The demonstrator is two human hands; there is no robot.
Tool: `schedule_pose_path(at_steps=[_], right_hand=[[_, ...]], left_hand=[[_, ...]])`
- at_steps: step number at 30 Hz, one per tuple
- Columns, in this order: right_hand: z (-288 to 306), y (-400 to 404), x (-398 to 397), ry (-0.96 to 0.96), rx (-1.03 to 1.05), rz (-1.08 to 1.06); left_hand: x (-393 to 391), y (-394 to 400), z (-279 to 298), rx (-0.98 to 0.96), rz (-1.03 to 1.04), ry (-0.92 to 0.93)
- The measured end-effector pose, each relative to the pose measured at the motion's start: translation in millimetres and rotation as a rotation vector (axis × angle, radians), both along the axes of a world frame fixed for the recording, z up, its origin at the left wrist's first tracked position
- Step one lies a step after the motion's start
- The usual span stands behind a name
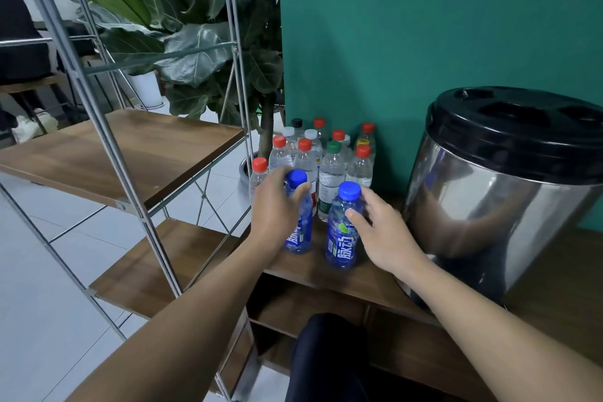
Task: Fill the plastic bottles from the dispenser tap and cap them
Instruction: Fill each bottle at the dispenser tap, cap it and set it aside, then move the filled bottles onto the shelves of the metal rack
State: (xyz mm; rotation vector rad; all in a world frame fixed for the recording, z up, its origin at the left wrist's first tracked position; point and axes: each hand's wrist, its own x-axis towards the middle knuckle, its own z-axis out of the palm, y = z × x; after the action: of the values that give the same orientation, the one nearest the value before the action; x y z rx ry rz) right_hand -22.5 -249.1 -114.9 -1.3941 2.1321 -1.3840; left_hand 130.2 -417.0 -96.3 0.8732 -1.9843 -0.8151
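Two blue-labelled plastic bottles with blue caps stand upright on the wooden counter. My left hand grips the left blue bottle around its upper body, just under the cap. My right hand holds the right blue bottle from its right side, thumb across the front and fingers behind it. To the right stands the steel dispenser with a black lid; its tap is not visible. Behind the blue bottles stands a cluster of clear capped bottles.
The clear bottles carry red, white, green, yellow and black caps against the teal wall. A metal-framed rack with wooden shelves stands at the left. A large-leaf potted plant is behind it. My dark-clothed knee shows below the counter.
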Motion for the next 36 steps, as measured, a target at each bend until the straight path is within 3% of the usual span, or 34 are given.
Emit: schedule_pose_path(at_steps=[8, 13, 20, 27, 36], right_hand=[[-9, -3, 0, -0.033, -0.009, -0.036], [-24, -3, 6, -0.101, -0.016, -0.038], [-68, -9, 24, -0.184, 0.014, -0.186], [-79, -22, 22, -0.180, -0.039, -0.272], [-49, -28, 29, -0.230, 0.122, -0.363]], left_hand=[[5, 19, -17, 0.024, -0.125, 0.043], [12, 32, -38, 0.189, -0.281, 0.127], [15, 21, -84, 0.314, -0.376, 0.084], [0, 11, -120, 0.253, -0.265, 0.064], [-3, 8, -99, 0.423, -0.173, -0.015]])
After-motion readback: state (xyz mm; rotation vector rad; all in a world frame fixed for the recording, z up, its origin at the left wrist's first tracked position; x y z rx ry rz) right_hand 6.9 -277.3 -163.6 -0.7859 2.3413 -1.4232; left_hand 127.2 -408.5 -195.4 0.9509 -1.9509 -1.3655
